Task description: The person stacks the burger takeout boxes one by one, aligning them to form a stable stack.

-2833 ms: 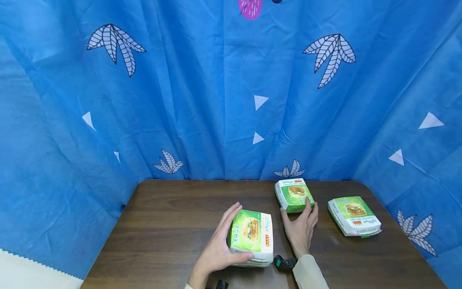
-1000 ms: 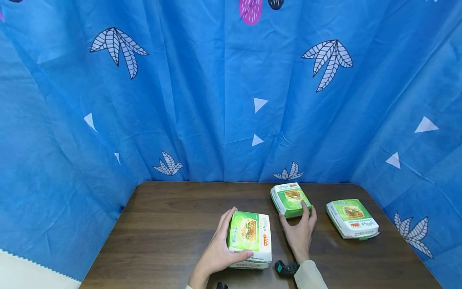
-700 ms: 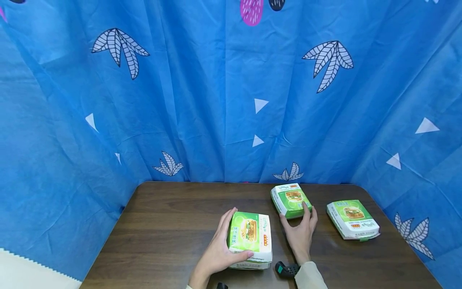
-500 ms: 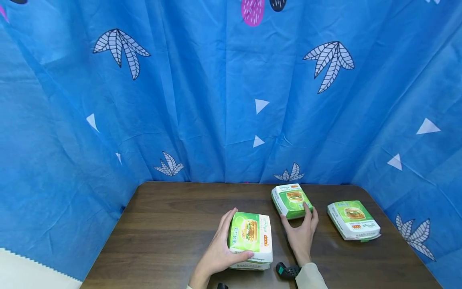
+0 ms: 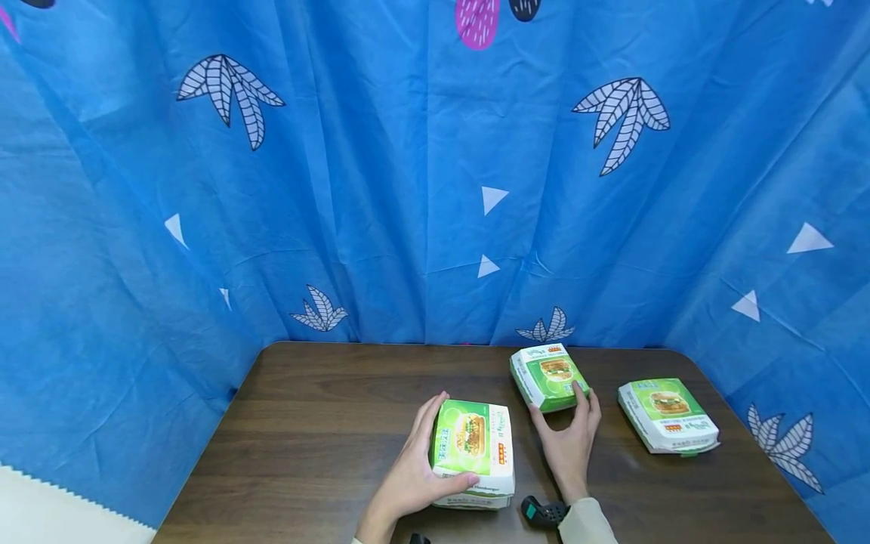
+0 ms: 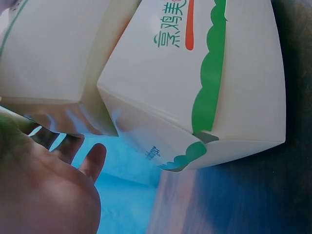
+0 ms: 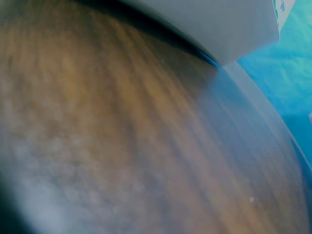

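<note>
by the look of it you've got 1 stack made: the upper hamburger box [image 5: 473, 442] sits on the lower hamburger box [image 6: 170, 92], seen clearly only from the l wrist cam. not stacked: the rear hamburger box [image 5: 550, 376] & the rt-hand hamburger box [image 5: 669, 417], both singles on the far rt part of the wood-grain table [image 5: 326, 423]. so approx half the boxes are paired, 2 loose.

grip: your l hand [image 5: 411, 474] is curled round the upper box, thumb across its near side, fingers along the l side. your r hand [image 5: 567, 446] pinches the rear box at its near end, thumb at the near l corner, fingertips nr the rt one. can't tell if that box is flat or slightly lifted; r wrist cam shows no fingers, mostly blurry tabletop.

vs 2.8 s ago: v little diff. rear box looks nudged a touch l, r hand w/ it; stack, l hand & rt-hand box abt same. head view tipped slightly.
</note>
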Motion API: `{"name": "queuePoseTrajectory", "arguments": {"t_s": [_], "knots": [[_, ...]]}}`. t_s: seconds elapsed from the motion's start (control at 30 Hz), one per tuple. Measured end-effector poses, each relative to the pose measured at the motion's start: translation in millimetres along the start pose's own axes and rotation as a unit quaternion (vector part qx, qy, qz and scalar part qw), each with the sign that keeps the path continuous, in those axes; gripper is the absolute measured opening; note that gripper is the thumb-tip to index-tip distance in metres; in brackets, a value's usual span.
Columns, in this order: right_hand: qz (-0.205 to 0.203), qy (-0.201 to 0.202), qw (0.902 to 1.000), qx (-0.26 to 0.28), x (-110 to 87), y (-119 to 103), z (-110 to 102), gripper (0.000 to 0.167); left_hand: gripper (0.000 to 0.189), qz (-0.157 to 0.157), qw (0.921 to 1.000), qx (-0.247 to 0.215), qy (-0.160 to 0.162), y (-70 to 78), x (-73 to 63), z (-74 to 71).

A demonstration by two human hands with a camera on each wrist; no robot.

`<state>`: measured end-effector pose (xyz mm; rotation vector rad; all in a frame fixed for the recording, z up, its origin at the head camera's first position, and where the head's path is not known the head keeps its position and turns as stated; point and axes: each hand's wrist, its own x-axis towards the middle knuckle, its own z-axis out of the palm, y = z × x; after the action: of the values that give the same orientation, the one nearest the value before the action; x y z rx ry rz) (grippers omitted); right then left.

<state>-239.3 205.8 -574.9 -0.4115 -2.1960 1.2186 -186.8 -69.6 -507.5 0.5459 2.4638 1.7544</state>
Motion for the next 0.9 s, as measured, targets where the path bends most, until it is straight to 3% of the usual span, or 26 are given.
{"name": "queuePoseTrajectory", "arguments": {"t_s": [0.9], "knots": [[-0.015, 0.005, 0.9991, 0.038, -4.9, -2.7, -1.7, 0.091, 0.114, -0.002, 1.0, 0.002, -0.002, -1.0, 0.6, -0.4]]}}
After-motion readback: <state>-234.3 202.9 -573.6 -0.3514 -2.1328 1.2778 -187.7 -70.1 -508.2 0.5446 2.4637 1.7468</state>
